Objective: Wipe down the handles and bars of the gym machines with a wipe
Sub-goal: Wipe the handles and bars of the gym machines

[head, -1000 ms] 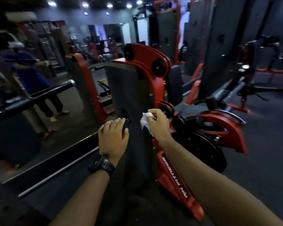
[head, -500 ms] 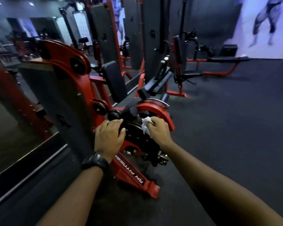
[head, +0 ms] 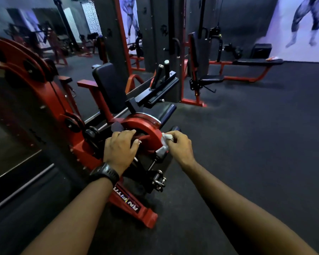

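I see the left grip over the left side of the red disc, palm down, fingers loosely bent and holding nothing that I can make out. I cannot tell whether it rests on the metal or hangs just above it. A black watch sits on that wrist.

The right grip is at the disc's right edge, with fingers and thumb pinched round the white wipe. The wipe is bunched up and lies against the disc's right rim. It looks to be touching, though the contact is partly hidden by the fingers.

Behind the disc stands a black back pad. Further back and to the right, two black handles with pale caps point up, tilted. Below the disc, towards me, a red foot with white lettering lies on the dark floor. Well to the right of the disc and far behind it is a long black bench on a red frame.
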`<state>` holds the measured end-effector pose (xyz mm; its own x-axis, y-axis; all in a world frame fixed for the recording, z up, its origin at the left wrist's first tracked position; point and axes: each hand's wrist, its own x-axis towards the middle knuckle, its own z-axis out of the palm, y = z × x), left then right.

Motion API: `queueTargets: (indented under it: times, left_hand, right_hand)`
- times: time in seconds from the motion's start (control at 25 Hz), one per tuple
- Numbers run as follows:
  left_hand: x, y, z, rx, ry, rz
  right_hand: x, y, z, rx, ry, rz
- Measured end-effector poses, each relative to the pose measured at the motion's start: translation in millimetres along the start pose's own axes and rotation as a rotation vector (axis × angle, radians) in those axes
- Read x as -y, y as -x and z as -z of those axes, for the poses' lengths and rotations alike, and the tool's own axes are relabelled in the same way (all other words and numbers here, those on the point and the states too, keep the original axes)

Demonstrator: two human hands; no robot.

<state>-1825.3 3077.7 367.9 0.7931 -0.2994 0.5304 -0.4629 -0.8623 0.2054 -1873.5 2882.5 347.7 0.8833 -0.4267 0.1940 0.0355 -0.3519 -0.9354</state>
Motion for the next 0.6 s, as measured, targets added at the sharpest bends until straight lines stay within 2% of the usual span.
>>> queueTargets:
  times: [0.44,0.6]
  left_hand:
    - [-28.1,-208.3,-141.9,-0.054,0.023,0.062]
    - [-26.4,-270.5,-195.8,-0.082,-0.016,0.094]
  right_hand:
    - [-39.9,-229.7,6.3,-0.054,-0.126,-0.055]
    - [-68.5,-305.6,-11.6,-0.033,-0.258,-0.092]
